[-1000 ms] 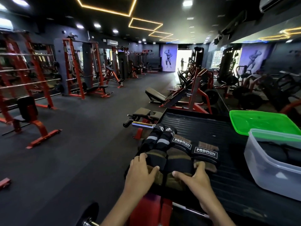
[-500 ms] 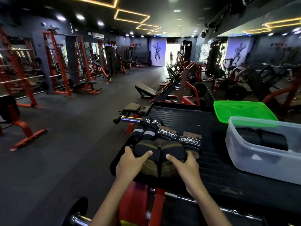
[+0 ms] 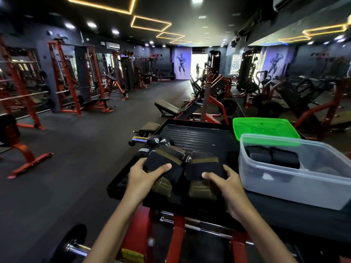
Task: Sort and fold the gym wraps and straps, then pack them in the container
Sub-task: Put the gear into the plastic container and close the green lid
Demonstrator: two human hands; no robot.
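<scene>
On black platform (image 3: 199, 135), both hands grip folded wraps (image 3: 163, 166).

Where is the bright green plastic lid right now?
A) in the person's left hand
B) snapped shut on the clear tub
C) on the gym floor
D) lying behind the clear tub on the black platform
D: the bright green plastic lid lies flat just behind the open clear plastic tub, while both hands hold folded black-and-olive wraps.

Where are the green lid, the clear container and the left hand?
green lid (image 3: 264, 130): head view, flat middle of its top.
clear container (image 3: 296, 186): head view, near side wall.
left hand (image 3: 144, 177): head view, back of the hand.
</scene>
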